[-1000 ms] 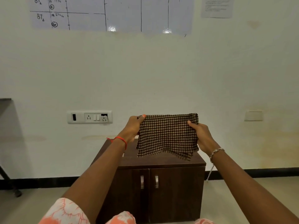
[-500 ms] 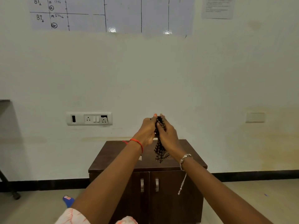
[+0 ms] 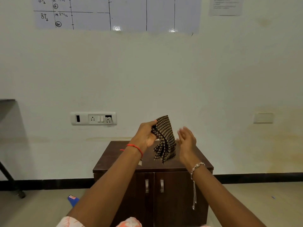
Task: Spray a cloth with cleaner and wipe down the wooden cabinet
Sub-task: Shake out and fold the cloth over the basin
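A brown-and-cream checked cloth [image 3: 164, 138], folded into a narrow hanging bundle, is pinched at its top in my left hand [image 3: 146, 135]. It hangs in the air above the top of a low dark wooden cabinet [image 3: 180, 185] with two doors and metal handles. My right hand [image 3: 186, 140] is just to the right of the cloth, fingers spread, not touching it. No spray bottle is in view on the cabinet top.
The cabinet stands against a white wall with a socket panel [image 3: 93, 118] to its upper left. A blue object [image 3: 73, 199] lies on the floor left of the cabinet. A dark table edge and leg [image 3: 9, 177] are at the far left.
The cloth was stretched flat between both hands, then brought together into a fold. Now my right hand has let go and moved right; the left hand alone holds the folded cloth.
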